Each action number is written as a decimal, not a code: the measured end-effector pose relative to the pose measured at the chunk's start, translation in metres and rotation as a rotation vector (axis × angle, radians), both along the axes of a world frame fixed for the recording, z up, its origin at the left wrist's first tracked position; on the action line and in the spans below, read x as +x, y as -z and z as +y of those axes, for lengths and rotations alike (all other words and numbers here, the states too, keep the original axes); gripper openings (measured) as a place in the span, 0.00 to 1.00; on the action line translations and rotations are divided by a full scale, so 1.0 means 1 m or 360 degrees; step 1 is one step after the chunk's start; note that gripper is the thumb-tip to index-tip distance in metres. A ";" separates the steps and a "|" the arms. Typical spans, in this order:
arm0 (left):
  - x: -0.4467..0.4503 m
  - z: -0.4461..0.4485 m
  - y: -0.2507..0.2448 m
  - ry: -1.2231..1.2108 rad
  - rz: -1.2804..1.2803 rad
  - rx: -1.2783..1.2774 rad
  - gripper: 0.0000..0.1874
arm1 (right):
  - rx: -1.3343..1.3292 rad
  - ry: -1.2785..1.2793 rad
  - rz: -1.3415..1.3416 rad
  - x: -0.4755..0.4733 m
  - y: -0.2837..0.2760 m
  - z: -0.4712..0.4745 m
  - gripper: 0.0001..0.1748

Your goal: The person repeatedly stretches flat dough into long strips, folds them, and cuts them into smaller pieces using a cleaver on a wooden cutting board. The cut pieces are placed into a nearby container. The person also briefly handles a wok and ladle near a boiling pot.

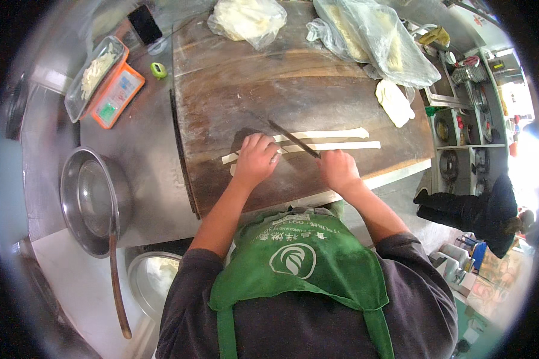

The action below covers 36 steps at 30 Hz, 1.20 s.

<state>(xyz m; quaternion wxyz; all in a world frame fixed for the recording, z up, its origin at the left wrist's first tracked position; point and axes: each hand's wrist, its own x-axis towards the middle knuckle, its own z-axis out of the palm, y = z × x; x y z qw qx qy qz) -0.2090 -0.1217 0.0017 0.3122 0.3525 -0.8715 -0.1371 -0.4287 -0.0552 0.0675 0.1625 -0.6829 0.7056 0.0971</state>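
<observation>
My right hand (339, 169) grips the handle end of a long dark-bladed knife (293, 137). Its blade slants up and left across two long pale dough strips. The upper strip (328, 133) and the lower strip (348, 146) lie roughly side by side on a floured wooden board (269, 98). Over the left part of these strips rests my left hand (257, 157), its fingers curled down and hiding the dough beneath. Strip ends show to the left of that hand. Whether the knife's edge has gone through the dough cannot be made out.
Bagged dough (248, 20), a plastic-covered tray (377, 40) and a dough piece (395, 103) lie on the board. Leftward are an orange scale (117, 96), a tub (78, 96), a phone (144, 24), a green timer (158, 70) and a steel basin (90, 202). A person (480, 211) stands at right.
</observation>
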 end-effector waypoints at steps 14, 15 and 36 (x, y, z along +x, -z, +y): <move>-0.054 -0.011 0.000 0.0122 -0.0090 0.0020 0.11 | 0.0111 0.0183 0.0019 -0.035 0.000 0.004 0.13; -0.058 -0.009 0.000 0.0121 -0.0107 0.0040 0.11 | -0.0036 0.0177 -0.0059 -0.036 0.001 0.004 0.12; -0.125 -0.009 0.000 0.0271 -0.0134 0.0049 0.11 | -0.0058 0.0395 -0.0011 -0.105 -0.001 0.022 0.10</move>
